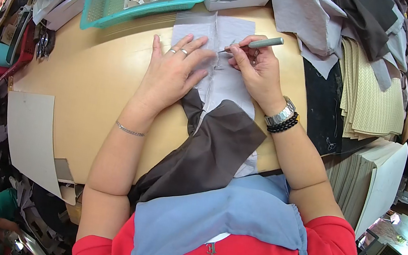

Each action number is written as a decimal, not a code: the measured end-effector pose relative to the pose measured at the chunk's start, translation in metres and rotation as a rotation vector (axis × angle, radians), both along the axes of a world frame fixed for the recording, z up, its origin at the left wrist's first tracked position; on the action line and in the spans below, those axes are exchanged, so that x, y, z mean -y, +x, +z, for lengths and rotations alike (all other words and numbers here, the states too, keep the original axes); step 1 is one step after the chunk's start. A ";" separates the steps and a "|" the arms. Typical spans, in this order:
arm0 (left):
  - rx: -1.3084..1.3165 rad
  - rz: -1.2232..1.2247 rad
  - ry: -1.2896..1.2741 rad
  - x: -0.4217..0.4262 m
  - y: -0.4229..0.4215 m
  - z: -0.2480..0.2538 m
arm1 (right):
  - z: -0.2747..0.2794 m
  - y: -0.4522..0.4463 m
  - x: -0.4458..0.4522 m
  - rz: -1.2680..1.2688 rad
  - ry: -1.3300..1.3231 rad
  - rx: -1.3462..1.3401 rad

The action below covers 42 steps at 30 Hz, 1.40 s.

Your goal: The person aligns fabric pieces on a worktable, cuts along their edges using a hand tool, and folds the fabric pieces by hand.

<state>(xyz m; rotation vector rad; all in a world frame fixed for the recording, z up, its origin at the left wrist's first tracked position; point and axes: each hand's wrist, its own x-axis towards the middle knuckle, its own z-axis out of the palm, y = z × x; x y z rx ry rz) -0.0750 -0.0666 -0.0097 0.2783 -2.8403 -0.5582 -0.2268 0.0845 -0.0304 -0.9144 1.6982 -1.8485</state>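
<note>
Head view: from where I stand, I see one person at a pale table (94,78), with both bare hands over the cloth
Pale fabric (234,87): it lies on the table in the middle, its far edge near the green basket (89,2), with a seam-like line (208,88) running from far to near
Dark fabric (212,145): it lies at the near end of the pale one and runs toward the blue apron (223,208); whether they are joined, I cannot tell
Left hand (173,72): fingers are spread, grasping nothing, and rest upon the pale fabric at the left of the line; the index finger is blurred
Right hand (260,75): thumb and fingers pinch a grey-handled tool (267,42), its thin tip pointing left to the line
Step in hand: it seems to me a fine work with the tip along this line
Next move calls for: I judge, a flat cloth under the left fingers and a light, exact tip, so that the fabric is not pierced wrongly
</note>
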 end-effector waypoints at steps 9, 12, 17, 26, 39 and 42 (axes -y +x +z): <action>0.034 -0.037 -0.120 -0.001 0.000 0.001 | 0.001 0.000 0.001 0.003 0.000 0.037; 0.038 -0.036 -0.153 -0.001 0.000 0.000 | 0.007 0.001 0.001 -0.034 0.014 0.097; 0.050 -0.023 -0.191 -0.002 0.000 -0.001 | 0.000 -0.001 0.002 -0.029 0.029 0.043; 0.040 -0.017 -0.189 -0.004 0.000 -0.003 | 0.001 0.000 0.005 0.006 0.022 0.025; 0.030 0.002 -0.042 -0.003 -0.001 -0.004 | 0.011 -0.007 0.013 0.024 0.087 -0.629; 0.034 0.005 -0.036 -0.003 -0.001 -0.004 | 0.011 -0.014 0.022 0.030 0.142 -0.606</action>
